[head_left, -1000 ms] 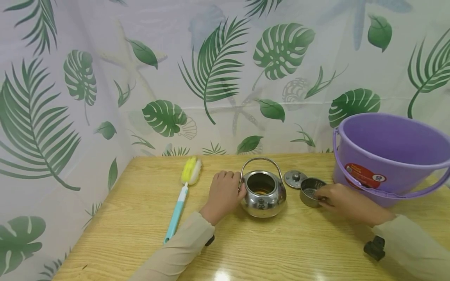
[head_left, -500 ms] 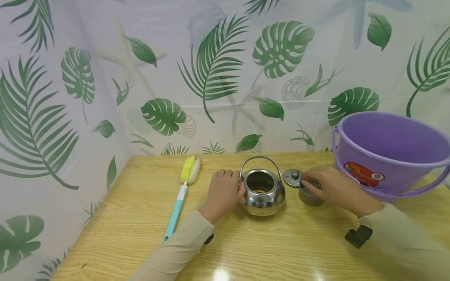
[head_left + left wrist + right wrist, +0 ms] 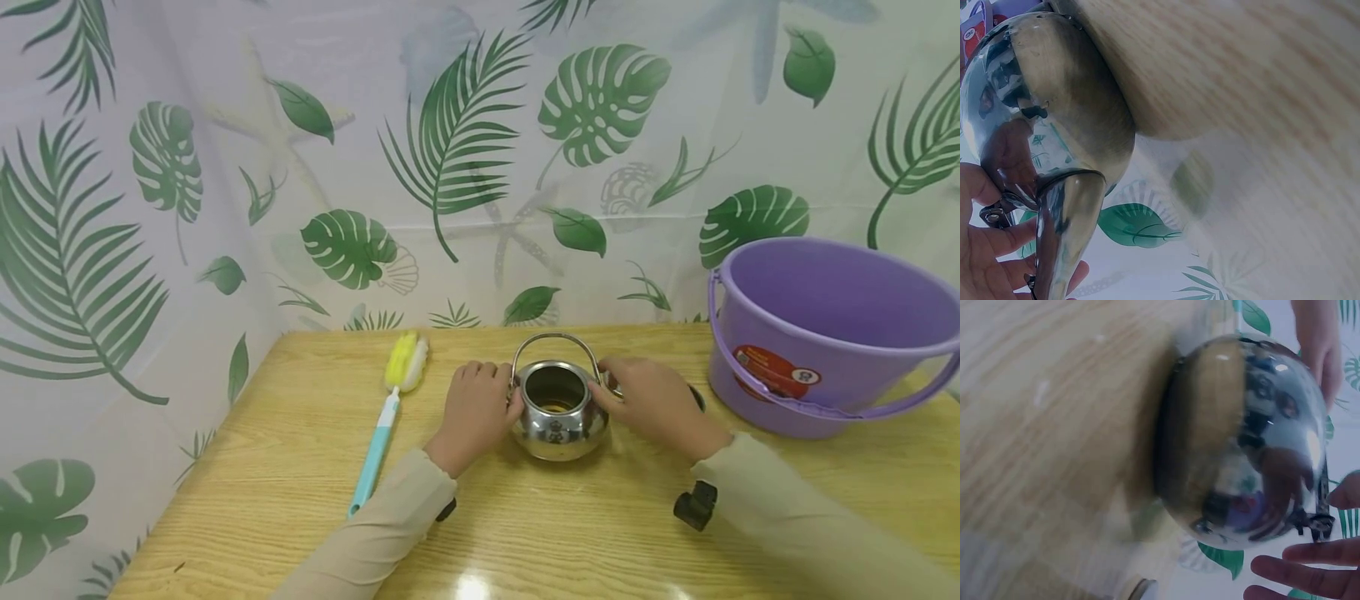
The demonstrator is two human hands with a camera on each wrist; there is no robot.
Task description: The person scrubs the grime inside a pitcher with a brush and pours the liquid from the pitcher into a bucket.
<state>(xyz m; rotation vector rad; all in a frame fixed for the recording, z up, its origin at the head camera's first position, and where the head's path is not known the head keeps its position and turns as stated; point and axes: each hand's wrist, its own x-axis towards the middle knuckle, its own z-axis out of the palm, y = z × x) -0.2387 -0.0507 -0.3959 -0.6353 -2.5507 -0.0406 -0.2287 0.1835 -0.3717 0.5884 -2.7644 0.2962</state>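
A shiny steel teapot (image 3: 558, 432) stands lidless on the wooden table, its hoop handle (image 3: 557, 336) upright. On its left side my left hand (image 3: 476, 408) holds it. In the left wrist view the thumb lies against the body and the fingers pass behind the spout (image 3: 1066, 231). My right hand (image 3: 652, 404) is at the teapot's right side, with the thumb near the rim. Its fingers (image 3: 1316, 553) look extended beside the handle joint (image 3: 1316, 524) in the right wrist view; firm contact cannot be told. Behind this hand the small strainer cup (image 3: 697, 398) is mostly hidden.
A purple bucket (image 3: 825, 383) stands at the right with its handle hanging in front. To the left lies a bottle brush (image 3: 378, 446) with a yellow and white sponge head. A leaf-patterned sheet (image 3: 480, 167) hangs behind the table (image 3: 585, 533).
My right hand has let go of the strainer cup and moved left to the teapot, covering the lid and most of the cup. The left hand has stayed on the teapot.
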